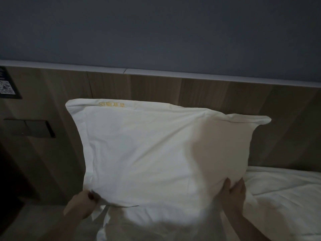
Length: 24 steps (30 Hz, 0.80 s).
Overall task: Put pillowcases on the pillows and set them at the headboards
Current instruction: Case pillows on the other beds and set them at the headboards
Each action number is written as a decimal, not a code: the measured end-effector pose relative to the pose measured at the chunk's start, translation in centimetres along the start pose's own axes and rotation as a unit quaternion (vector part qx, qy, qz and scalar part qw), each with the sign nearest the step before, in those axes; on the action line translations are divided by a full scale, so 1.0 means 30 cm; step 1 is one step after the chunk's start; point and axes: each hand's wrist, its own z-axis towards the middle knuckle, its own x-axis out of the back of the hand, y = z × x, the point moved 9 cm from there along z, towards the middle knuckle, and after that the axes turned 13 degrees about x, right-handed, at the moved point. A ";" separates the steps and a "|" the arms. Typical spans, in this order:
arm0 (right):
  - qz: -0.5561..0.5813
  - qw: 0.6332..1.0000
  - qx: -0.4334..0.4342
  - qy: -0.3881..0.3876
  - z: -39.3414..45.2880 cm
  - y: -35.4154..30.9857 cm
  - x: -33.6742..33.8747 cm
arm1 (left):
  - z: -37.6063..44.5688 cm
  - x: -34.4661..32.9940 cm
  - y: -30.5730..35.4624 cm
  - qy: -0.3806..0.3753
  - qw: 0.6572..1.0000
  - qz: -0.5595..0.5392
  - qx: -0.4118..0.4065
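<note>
A white pillow (147,150) in a white pillowcase with yellow embroidered characters along its top edge stands upright in front of the wooden headboard (217,91). My left hand (81,204) pinches the pillowcase at its lower left corner. My right hand (232,195) grips the lower right side of the pillow, fingers curled into the fabric. The pillow's bottom edge is blurred and merges with the white bedding below.
White bedding (281,197) covers the bed at the lower right. On the headboard's left stand a dark switch panel (29,128) and a black card with a QR code (7,84). A grey wall rises above the headboard's white ledge (156,72).
</note>
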 end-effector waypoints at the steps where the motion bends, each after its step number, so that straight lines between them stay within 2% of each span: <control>1: -0.009 1.000 0.000 -0.010 -0.019 0.009 -0.007 | 0.031 -0.006 -0.009 0.008 1.000 -0.011 0.005; 4: -0.023 0.999 0.017 -0.020 -0.064 -0.027 -0.001 | -0.044 0.060 0.030 0.062 0.994 -0.087 0.026; 6: -0.049 0.994 0.087 -0.037 -0.083 -0.113 -0.003 | -0.068 0.085 0.000 0.096 0.975 -0.176 0.098; 7: -0.066 0.986 0.147 -0.044 -0.100 -0.171 -0.010 | -0.046 0.069 -0.027 0.087 0.966 -0.204 0.129; 9: -0.096 0.954 0.280 -0.055 -0.161 -0.297 -0.048 | 0.003 -0.006 -0.072 0.000 0.954 -0.243 0.178; 11: -0.122 0.922 0.361 -0.068 -0.231 -0.383 -0.105 | 0.039 -0.071 -0.085 -0.062 0.957 -0.234 0.162; 12: -0.126 0.919 0.366 -0.076 -0.253 -0.401 -0.136 | 0.052 -0.079 -0.085 -0.064 0.964 -0.216 0.141; 15: -0.126 0.937 0.302 -0.120 -0.276 -0.388 -0.206 | 0.036 -0.033 -0.082 -0.020 0.984 -0.153 0.091; 20: -0.129 0.936 0.307 -0.119 -0.268 -0.376 -0.225 | 0.021 0.056 -0.196 0.047 0.977 -0.147 0.149; 24: -0.137 0.920 0.355 -0.094 -0.268 -0.379 -0.206 | 0.108 0.094 -0.216 0.014 0.983 -0.112 0.144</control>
